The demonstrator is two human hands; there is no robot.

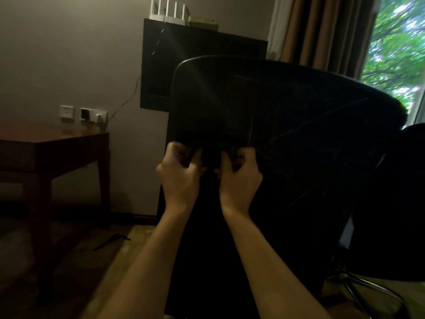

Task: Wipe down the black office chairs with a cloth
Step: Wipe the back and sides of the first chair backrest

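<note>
Fingers of both hands are curled tight. Left hand [181, 171] and right hand [239, 171] sit side by side, near each other, at the lower middle of the chair back [276, 111], each bunching a fold of dark material. Whether that material is the cloth [210, 157] or part of the chair cover cannot be told: it is black on black and blurred.

Location of task items:
- Office chair: directly in front of the person, back facing the camera, tilted w/ its top edge leaning right. Chrome base legs [358, 284] show at lower right.
- A 2nd dark chair part [414, 157] shows at the right edge, cut off.

Progress (judgement only):
- No wipe marks, damp streaks or clean/dirty contrast visible, so done vs. left cannot be measured.
- Both hands gripping rather than sweeping suggests prep or re-folding, not an active stroke.
- Approx. early stage; back, seat, arms and base all appear pending, plus any other chair.

Hidden or unclear:
- Seat, armrests and front of the backrest are out of sight.
- Fingertips are lost in shadow.
- Dark cabinet [202, 61] behind the chair merges w/ its outline.
- Small dark object on the floor [110, 241] near the wooden table [55, 143]: unidentifiable.
</note>
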